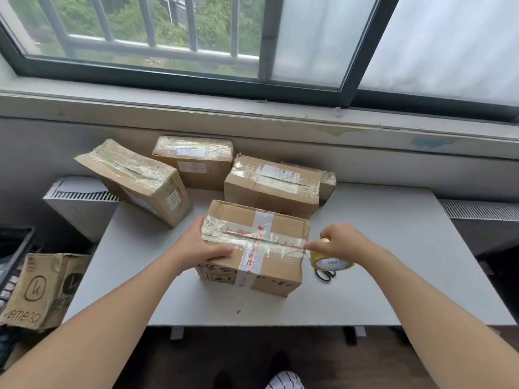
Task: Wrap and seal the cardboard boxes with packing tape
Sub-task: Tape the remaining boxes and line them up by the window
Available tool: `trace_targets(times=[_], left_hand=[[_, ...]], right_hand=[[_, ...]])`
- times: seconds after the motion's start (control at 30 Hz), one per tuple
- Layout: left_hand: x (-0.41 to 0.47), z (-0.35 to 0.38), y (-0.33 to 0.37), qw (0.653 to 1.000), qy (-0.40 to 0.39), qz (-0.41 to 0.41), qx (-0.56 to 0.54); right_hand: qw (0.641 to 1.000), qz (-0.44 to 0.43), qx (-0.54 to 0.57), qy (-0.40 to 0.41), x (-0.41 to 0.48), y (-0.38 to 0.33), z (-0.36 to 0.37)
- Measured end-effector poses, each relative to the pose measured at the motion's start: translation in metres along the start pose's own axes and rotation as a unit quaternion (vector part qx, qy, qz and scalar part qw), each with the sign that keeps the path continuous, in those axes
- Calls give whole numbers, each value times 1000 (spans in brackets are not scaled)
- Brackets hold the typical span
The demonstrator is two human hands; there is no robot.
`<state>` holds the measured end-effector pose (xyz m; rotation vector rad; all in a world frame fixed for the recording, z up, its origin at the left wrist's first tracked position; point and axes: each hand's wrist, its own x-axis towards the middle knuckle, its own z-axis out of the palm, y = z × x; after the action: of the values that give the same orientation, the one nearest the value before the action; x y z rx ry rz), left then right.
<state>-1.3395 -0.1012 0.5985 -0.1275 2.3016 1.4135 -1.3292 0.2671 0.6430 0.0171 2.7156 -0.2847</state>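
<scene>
At centre frame, your left hand (196,242) clasps the left end of the box (283,228), thumb flat on top, to anchor it. Your right hand (341,242) curls around the tape roll (332,263) beside the right edge, so the strip lies taut.

"MADE IN" showed on the tape roll (332,262) under the right grip (341,240). Left of the left grip (196,242), a floor carton (36,290) bore a circled "k" and "xemena". Red characters on the box (283,228) were unreadable.
</scene>
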Motion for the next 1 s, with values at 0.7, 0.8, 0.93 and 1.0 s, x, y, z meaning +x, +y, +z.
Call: trace_targets(times=[0.7, 0.8, 0.93, 1.0], left_hand=[[29, 11, 36, 944, 71, 47, 320], [30, 34, 59, 879, 70, 107, 459], [35, 71, 84, 849, 16, 118, 516], [42, 72, 84, 844, 15, 126, 521]], right_hand=[[999, -11, 50, -11, 1, 5, 18], [998, -16, 66, -8, 0, 5, 17], [997, -18, 67, -14, 0, 7, 17], [998, -19, 65, -16, 2, 9, 16]])
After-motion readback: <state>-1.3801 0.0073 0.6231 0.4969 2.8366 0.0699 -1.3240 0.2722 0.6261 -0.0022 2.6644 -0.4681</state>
